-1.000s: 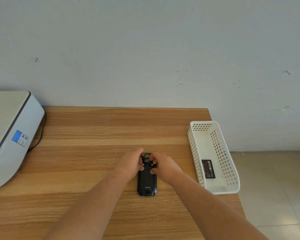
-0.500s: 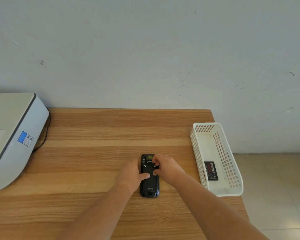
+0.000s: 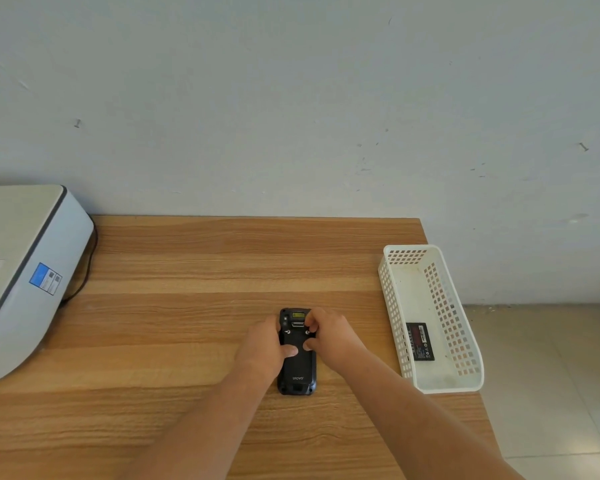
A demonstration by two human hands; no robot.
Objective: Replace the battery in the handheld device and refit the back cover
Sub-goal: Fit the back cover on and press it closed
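A black handheld device (image 3: 297, 370) lies face down on the wooden table (image 3: 174, 306), its back cover on and its scanner window at the far end. My left hand (image 3: 262, 344) grips the device's left side, thumb pressing on the middle of the back cover. My right hand (image 3: 329, 336) holds the right side, thumb on the cover beside the left thumb, a finger near the upper right screw. A black battery (image 3: 420, 341) with a red label lies in the white basket (image 3: 392, 299).
The white perforated basket stands at the table's right edge, partly overhanging it. A grey-white printer (image 3: 25, 268) with a black cable occupies the left end. A pale wall runs behind the table; tiled floor (image 3: 551, 375) is to the right.
My left hand slid down from the device's top end to its left side, thumb now on the cover's middle. My right thumb also came down onto the cover. The device stayed put.
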